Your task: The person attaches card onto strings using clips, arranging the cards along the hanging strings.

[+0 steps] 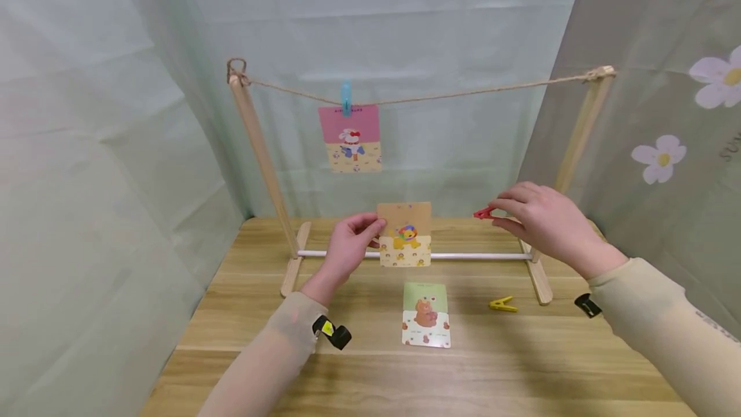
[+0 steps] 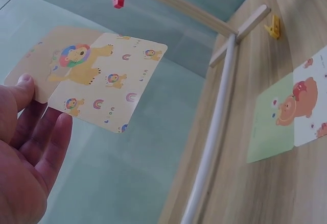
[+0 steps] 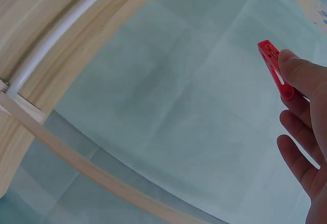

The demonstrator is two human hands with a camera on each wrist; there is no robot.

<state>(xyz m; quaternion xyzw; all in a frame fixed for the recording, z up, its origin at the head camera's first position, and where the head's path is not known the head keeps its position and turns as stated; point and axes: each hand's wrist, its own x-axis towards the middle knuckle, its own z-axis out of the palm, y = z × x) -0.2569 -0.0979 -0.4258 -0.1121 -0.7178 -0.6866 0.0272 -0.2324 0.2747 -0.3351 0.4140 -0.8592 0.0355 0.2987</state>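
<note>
My left hand (image 1: 351,241) pinches the left edge of a tan and cream lion card (image 1: 404,235), held upright above the table. The same lion card (image 2: 97,76) fills much of the left wrist view, thumb on its front and fingers behind. Off to the right, my right hand (image 1: 541,221) grips a small red clothespin (image 1: 484,213) between thumb and index finger. In the right wrist view the red clothespin (image 3: 276,71) points away from the fingertips. A pink and yellow card (image 1: 350,140) hangs from the twine (image 1: 463,92) by a blue clothespin (image 1: 346,98).
A green and white bear card (image 1: 426,315) lies flat on the wooden table (image 1: 370,385). To its right lies a yellow clothespin (image 1: 503,304). Wooden posts (image 1: 258,159) hold the twine at both ends, and a white rod (image 1: 480,256) joins their feet.
</note>
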